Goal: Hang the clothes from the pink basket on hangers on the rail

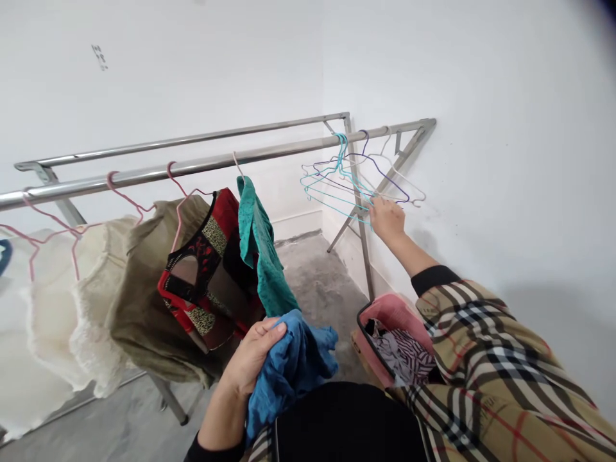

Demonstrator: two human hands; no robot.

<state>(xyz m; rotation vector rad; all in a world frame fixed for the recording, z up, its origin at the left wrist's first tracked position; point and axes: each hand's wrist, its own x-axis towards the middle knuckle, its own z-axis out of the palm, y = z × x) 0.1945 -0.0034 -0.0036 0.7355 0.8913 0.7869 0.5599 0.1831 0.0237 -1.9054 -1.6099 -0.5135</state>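
My left hand [250, 362] is closed on a bunched blue garment [293, 369] held low in front of me. My right hand [385, 218] reaches out to a cluster of empty wire hangers [349, 179] hooked on the near steel rail [202, 165], its fingers pinching the lower bar of a light blue hanger. My right arm wears a plaid sleeve [486, 359]. A teal garment [262, 247] hangs just left of the empty hangers.
A red and black top [205, 269], an olive garment [144, 301] and cream lace clothes [72, 301] hang on pink hangers along the rail. A pink basket [385, 314] with striped laundry sits on the concrete floor by the rack's leg. White walls stand close behind.
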